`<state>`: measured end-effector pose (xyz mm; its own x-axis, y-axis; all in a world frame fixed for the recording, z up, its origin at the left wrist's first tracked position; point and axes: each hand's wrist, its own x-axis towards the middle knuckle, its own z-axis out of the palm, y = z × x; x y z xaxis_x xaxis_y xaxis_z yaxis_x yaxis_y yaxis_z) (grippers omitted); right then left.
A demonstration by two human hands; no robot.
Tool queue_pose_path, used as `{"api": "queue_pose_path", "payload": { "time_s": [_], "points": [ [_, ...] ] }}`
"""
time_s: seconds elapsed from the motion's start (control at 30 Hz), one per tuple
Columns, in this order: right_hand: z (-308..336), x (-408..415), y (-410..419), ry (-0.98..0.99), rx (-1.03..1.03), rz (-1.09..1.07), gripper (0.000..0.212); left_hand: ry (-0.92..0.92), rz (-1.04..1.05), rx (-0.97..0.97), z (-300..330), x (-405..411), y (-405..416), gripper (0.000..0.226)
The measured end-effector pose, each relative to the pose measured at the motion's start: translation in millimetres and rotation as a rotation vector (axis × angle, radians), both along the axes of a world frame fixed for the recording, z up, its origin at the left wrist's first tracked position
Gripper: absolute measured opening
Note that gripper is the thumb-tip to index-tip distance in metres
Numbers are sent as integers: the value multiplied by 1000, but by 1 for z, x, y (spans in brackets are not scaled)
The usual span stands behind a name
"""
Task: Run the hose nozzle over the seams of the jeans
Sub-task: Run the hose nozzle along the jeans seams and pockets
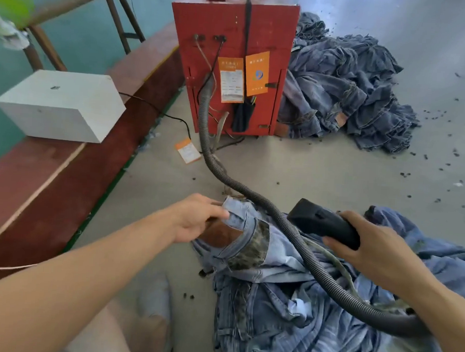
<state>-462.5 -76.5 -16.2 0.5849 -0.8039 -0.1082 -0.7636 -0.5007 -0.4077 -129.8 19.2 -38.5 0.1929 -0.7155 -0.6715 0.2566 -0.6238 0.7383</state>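
Black hose nozzle gripped in right hand just above inside-out jeans on grey concrete floor, left hand pinching the hem, ribbed hose trailing to red machine, denim heap beyond, white box on maroon ledge at left

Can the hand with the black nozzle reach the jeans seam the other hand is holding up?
Probably yes. The right hand holds the nozzle just beside the jeans gripped by the left hand; only the hose crosses between.
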Motion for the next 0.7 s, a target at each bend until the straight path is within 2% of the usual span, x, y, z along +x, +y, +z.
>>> {"api": "queue_pose_path", "payload": {
  "time_s": [0.13, 0.2, 0.27, 0.37, 0.43, 0.53, 0.6, 0.7],
  "points": [
    [-2, 7, 8, 50, 9, 28, 37, -113, -67, 11, -10, 12, 14, 16],
    [-3, 10, 10, 64, 14, 29, 36, -122, -65, 29, -21, 13, 20, 20],
    [-4, 12, 12, 64, 9, 21, 36, -73, -39, 46, -28, 10, 24, 28],
    [-2, 13, 18, 43, -14, 31, 40, 104, 5, 56, -38, 4, 28, 47],
    [-1, 11, 20, 22, -13, 29, 39, 156, -38, 5, -45, 0, 31, 49],
    [-3, 8, 17, 37, -13, 21, 39, -18, -203, -55, -50, 7, 32, 42],
    [-4, 9, 16, 42, -13, 20, 41, -153, -304, -15, -43, 15, 31, 51],
    [-3, 13, 14, 40, -19, 27, 43, -163, -435, 6, -33, 20, 32, 54]
  ]
}}
